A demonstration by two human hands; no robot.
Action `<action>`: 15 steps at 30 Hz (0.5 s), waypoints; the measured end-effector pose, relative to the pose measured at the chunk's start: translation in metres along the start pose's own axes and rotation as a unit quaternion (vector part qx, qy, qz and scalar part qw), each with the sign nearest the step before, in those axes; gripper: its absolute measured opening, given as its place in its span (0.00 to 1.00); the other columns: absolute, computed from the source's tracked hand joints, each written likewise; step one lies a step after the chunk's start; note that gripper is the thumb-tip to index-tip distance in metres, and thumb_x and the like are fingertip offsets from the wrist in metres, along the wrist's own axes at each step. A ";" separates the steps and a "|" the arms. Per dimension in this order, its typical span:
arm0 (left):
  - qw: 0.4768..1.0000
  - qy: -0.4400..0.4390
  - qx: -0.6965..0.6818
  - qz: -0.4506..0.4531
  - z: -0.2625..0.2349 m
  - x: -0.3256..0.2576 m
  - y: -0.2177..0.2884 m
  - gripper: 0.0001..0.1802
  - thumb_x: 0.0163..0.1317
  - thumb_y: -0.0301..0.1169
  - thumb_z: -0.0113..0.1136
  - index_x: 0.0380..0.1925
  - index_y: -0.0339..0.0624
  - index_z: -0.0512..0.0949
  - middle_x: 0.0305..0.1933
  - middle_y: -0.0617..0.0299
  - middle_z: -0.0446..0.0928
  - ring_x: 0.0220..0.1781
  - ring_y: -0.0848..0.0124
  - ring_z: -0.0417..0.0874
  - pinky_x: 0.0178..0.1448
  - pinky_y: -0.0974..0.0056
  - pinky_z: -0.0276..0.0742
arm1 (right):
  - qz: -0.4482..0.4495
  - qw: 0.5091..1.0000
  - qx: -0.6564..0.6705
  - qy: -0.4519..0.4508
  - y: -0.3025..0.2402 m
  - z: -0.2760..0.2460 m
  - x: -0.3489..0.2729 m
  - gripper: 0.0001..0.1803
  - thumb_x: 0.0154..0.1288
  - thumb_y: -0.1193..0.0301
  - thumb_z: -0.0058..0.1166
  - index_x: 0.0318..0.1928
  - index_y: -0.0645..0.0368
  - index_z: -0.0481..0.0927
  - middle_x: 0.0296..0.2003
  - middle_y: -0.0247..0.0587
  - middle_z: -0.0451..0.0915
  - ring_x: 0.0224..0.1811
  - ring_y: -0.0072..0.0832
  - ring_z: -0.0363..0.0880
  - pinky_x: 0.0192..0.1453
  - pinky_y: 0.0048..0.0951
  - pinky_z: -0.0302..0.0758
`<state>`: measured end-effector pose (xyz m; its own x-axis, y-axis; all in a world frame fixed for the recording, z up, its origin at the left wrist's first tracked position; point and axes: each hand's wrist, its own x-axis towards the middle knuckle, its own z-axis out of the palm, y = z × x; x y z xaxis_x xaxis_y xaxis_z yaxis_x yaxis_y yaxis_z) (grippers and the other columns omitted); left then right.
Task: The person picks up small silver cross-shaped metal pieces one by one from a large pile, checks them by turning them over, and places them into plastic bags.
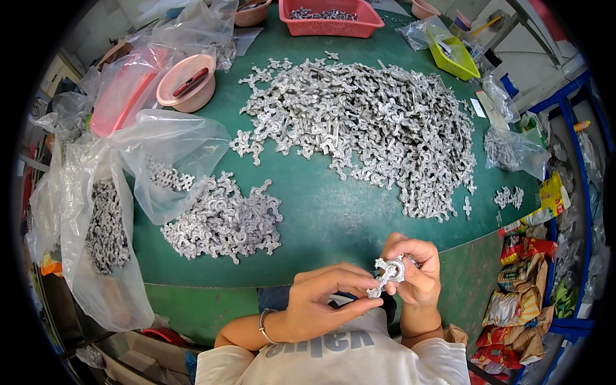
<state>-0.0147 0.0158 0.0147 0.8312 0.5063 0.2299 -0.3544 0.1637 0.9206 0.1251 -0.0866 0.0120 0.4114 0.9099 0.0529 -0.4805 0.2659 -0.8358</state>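
In front of my body, close to the table's near edge, a small silver metal casting (387, 276) with a ring and knobbed arms is held up. My right hand (418, 273) pinches its ring side between thumb and fingers. A bit of silver metal also shows among those fingers, but I cannot make out whether it is a separate piece. My left hand (327, 292) has its fingertips closed on the casting's lower end. Beyond my hands lies a large heap of similar castings (366, 122). A smaller pile of castings (224, 221) sits to the left.
A clear plastic bag (138, 285) holding castings hangs over the left edge of the green table (308, 212). Farther back are a pink bowl (192, 96) with a red-handled tool, a red tray (330, 27) and a yellow-green basket (454, 61). A blue rack (581, 160) stands at right.
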 end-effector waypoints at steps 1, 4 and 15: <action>1.000 0.001 -0.005 -0.001 0.000 0.000 0.000 0.17 0.40 0.11 0.65 0.34 0.28 0.75 0.35 0.47 0.77 0.36 0.67 0.80 0.41 0.67 0.77 | 0.001 1.000 0.003 0.002 0.000 0.000 0.000 0.13 0.61 0.72 0.49 0.39 0.72 0.76 0.30 0.46 0.72 0.18 0.19 0.67 0.22 0.18 0.62; 1.000 0.015 -0.026 -0.009 0.001 -0.001 0.000 0.17 0.40 0.11 0.65 0.34 0.28 0.75 0.35 0.47 0.77 0.36 0.67 0.80 0.41 0.67 0.77 | 0.002 1.000 0.003 0.000 0.000 0.000 0.000 0.12 0.61 0.73 0.49 0.39 0.72 0.76 0.29 0.46 0.72 0.18 0.19 0.66 0.22 0.18 0.62; 0.999 0.029 -0.010 0.007 0.001 -0.001 -0.003 0.14 0.44 0.12 0.62 0.34 0.26 0.75 0.34 0.46 0.77 0.34 0.67 0.80 0.36 0.68 0.78 | 0.002 0.999 -0.026 0.023 0.001 0.000 0.000 0.13 0.60 0.72 0.50 0.38 0.72 0.76 0.27 0.45 0.73 0.18 0.19 0.68 0.23 0.18 0.62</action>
<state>-0.0136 0.0138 0.0119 0.7998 0.5572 0.2233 -0.3747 0.1727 0.9109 0.1245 -0.0867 0.0117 0.4449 0.8952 0.0246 -0.4425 0.2436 -0.8630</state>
